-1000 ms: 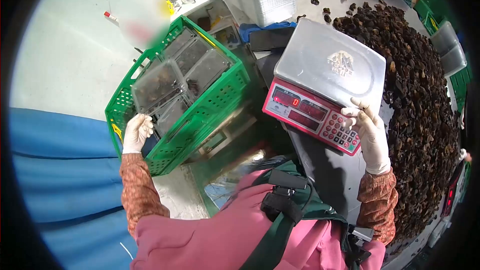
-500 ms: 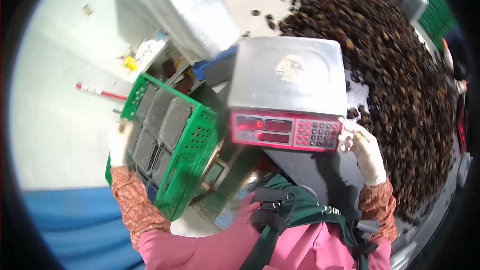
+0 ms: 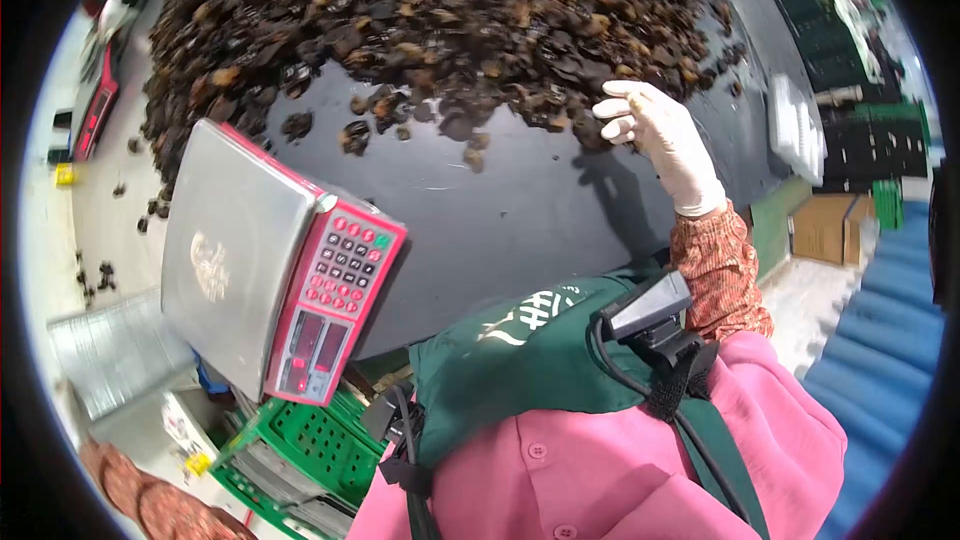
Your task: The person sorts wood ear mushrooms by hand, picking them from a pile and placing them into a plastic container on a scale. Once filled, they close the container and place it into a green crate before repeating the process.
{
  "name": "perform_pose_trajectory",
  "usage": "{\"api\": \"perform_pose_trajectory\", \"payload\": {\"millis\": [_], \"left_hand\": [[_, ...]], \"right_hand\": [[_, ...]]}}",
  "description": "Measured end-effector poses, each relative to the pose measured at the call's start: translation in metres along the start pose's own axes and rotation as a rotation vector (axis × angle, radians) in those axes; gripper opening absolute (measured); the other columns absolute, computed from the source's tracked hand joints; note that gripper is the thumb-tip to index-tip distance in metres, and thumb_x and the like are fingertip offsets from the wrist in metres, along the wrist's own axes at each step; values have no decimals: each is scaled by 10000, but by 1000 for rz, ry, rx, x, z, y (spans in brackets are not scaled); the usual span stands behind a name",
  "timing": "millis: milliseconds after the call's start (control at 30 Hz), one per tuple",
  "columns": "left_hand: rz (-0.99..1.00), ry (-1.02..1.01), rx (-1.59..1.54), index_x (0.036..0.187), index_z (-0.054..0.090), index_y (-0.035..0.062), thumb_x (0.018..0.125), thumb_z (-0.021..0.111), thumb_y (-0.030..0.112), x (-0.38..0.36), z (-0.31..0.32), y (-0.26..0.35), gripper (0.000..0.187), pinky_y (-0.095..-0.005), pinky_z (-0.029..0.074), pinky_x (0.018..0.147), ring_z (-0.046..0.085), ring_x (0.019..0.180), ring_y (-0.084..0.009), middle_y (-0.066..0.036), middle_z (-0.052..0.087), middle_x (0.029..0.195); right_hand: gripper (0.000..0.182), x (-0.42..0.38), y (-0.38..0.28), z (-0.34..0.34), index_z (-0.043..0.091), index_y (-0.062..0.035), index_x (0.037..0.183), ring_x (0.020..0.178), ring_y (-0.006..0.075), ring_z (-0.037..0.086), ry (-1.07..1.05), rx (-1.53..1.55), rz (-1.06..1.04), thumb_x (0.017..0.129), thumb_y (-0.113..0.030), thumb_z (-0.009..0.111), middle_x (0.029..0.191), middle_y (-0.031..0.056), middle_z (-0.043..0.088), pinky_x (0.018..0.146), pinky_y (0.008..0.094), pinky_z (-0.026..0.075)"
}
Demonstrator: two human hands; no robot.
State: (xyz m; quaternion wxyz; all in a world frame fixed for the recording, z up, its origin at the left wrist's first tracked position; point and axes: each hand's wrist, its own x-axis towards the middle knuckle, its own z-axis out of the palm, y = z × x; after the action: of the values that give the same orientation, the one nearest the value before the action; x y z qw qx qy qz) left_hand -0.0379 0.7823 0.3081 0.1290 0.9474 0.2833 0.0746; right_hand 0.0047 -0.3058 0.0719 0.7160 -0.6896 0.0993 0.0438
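My right hand (image 3: 660,145), in a white glove, is raised over the dark table (image 3: 480,220) at the near edge of a heap of dark brown, shell-like pieces (image 3: 440,30). Its fingers are loosely bent and apart, and nothing shows in them. Of my left arm only the patterned sleeve (image 3: 160,500) appears at the lower left; the hand itself is beyond the view's edge. Left of centre stands a red scale (image 3: 330,305) with a metal pan (image 3: 235,260), keypad and lit display. The pan holds nothing but a pale mark.
A green crate (image 3: 320,445) with clear trays stands below the scale. Stacked clear trays (image 3: 120,350) are at the far left, white trays (image 3: 797,130) at the right table edge. Another red scale (image 3: 95,115) and a co-worker's gloved hand (image 3: 118,5) are at upper left.
The view has turned right, towards the heap. My right hand has left the scale's keypad edge and reached out to the heap. My left hand, formerly at the green crate, has gone out of view.
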Motion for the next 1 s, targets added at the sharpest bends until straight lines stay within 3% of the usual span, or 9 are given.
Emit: {"api": "perform_pose_trajectory", "payload": {"millis": [133, 233, 367, 533, 633, 700, 867, 933, 1000], "left_hand": [[-8, -62, -199, 714, 451, 151, 1037, 536, 257, 23, 2, 19, 351, -247, 202, 489, 268, 537, -33, 95, 331, 630], [-119, -221, 36, 1081, 664, 67, 1045, 529, 270, 23, -9, 46, 247, -303, 460, 612, 550, 671, -159, 1, 588, 787], [-29, -156, 324, 1110, 659, 41, 1030, 534, 199, 22, -15, 62, 217, -320, 485, 675, 583, 742, -184, -26, 612, 852], [162, 302, 469, 1112, 650, 17, 1007, 544, 129, -12, -6, 101, 187, -334, 491, 734, 594, 804, -198, -52, 620, 891], [351, 681, 363, 1114, 644, 3, 993, 550, 87, -95, 35, 198, 175, -342, 495, 769, 601, 841, -207, -68, 625, 915], [475, 755, 216, 1115, 640, -7, 984, 554, 60, -154, 72, 269, 170, -348, 497, 793, 606, 866, -213, -79, 628, 930], [601, 307, -35, 1118, 631, -31, 961, 565, -10, -270, 186, 387, 172, -362, 503, 852, 617, 927, -227, -105, 636, 969], [807, 115, 30, 942, 611, -31, 932, 618, 13, -308, 225, 429, 46, -379, 490, 724, 569, 743, -265, -112, 591, 840], [859, -86, -33, 1031, 648, -14, 889, 646, -54, -330, 252, 439, 148, -348, 498, 794, 596, 833, -253, -119, 605, 939]], "right_hand": [[379, -15, 21, -24, 608, -21, 1286, 875, 121, 669, 99, -6, 53, 1051, -306, 523, 1098, 83, 713, 813, 273, 521], [367, -10, 23, -19, 613, -11, 1275, 850, 115, 657, 65, 3, 72, 1047, -287, 535, 1072, 73, 718, 810, 275, 523], [328, 0, 18, -1, 628, -14, 1257, 851, 128, 662, 27, -12, 69, 1042, -246, 542, 1041, 80, 719, 799, 269, 527], [307, -5, 16, -6, 636, -32, 1253, 830, 130, 669, 80, -68, 42, 1040, -231, 537, 1039, 74, 720, 786, 267, 528], [302, -7, 18, -25, 636, -38, 1252, 834, 119, 671, 203, -55, 37, 1038, -228, 537, 1036, 69, 722, 776, 261, 523], [287, -5, 15, -31, 638, -38, 1247, 837, 104, 664, 287, -80, -7, 1029, -194, 535, 1024, 68, 725, 755, 252, 520], [293, 22, 23, -8, 631, -20, 1241, 811, 120, 646, 294, -266, -171, 996, -161, 556, 1036, 74, 736, 785, 272, 531], [298, 43, 25, 10, 637, -47, 1238, 843, 189, 673, 221, -558, -368, 967, -163, 589, 1077, 107, 723, 813, 298, 539], [324, 73, 20, 30, 641, -70, 1240, 958, 271, 679, 249, -768, -658, 940, -185, 599, 1138, 140, 692, 873, 346, 536]]}}
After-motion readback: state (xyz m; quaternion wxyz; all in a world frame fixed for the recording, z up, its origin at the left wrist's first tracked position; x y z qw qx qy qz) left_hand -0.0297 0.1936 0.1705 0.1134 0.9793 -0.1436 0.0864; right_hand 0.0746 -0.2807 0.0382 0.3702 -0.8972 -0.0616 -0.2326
